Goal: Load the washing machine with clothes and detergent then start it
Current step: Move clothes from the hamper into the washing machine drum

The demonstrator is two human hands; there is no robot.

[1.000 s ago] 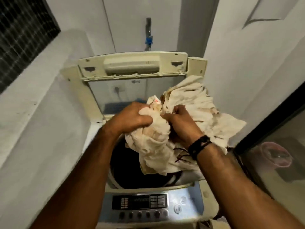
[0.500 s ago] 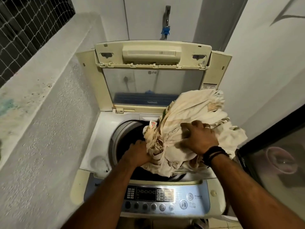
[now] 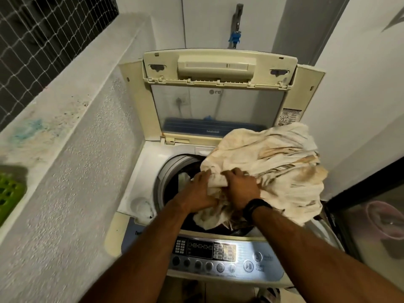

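Observation:
A top-loading washing machine (image 3: 140,182) stands in front of me with its lid (image 3: 218,88) folded up at the back. A large cream, stained cloth (image 3: 279,162) is bunched over the right side of the drum opening (image 3: 175,189) and spills past the machine's right edge. My left hand (image 3: 197,191) and my right hand (image 3: 240,189) sit side by side on the cloth's near edge, both gripping it and pressing it down into the drum. Dark laundry shows inside the drum under the cloth. The control panel (image 3: 218,254) runs along the front.
A rough concrete ledge (image 3: 65,127) runs along the left, with a green basket (image 3: 11,191) on it and a netted window above. A tap with a blue fitting (image 3: 235,38) is on the back wall. A white wall and a dark glass door (image 3: 371,226) stand at the right.
The cloth has come down from chest height onto the drum opening. Both hands have shifted to its near edge, now close together and pushing it into the drum. My view has tilted downward.

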